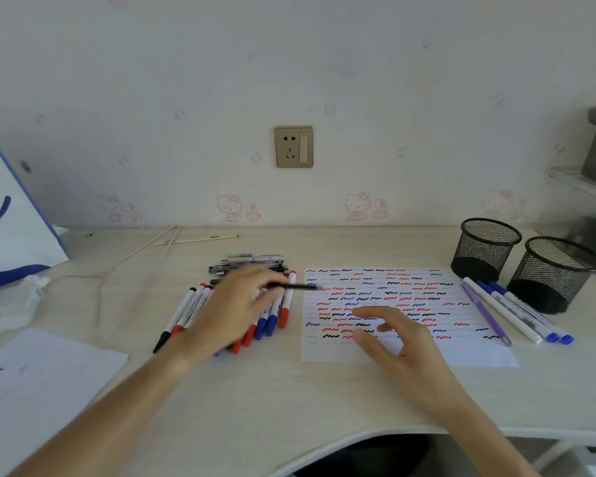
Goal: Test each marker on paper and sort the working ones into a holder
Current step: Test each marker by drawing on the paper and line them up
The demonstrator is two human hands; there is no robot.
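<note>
- The left hand (241,301) pinches a thin black pen (295,286) over the marker pile (255,304) just left of the paper (461,352), tip at its edge
- The right hand (399,339) hovers over the paper, fingers spread, holding nothing
- Best to pass the pen across and scribble on the bare strip at the near edge
- Both holders (486,249) stand right of the paper, apparently empty

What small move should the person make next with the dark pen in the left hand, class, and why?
Probably bring the dark pen fully over the test paper and scribble. The left hand holds it with its tip at the sheet's left edge, the right hand hovers open above the paper, and both mesh holders look empty.
</note>
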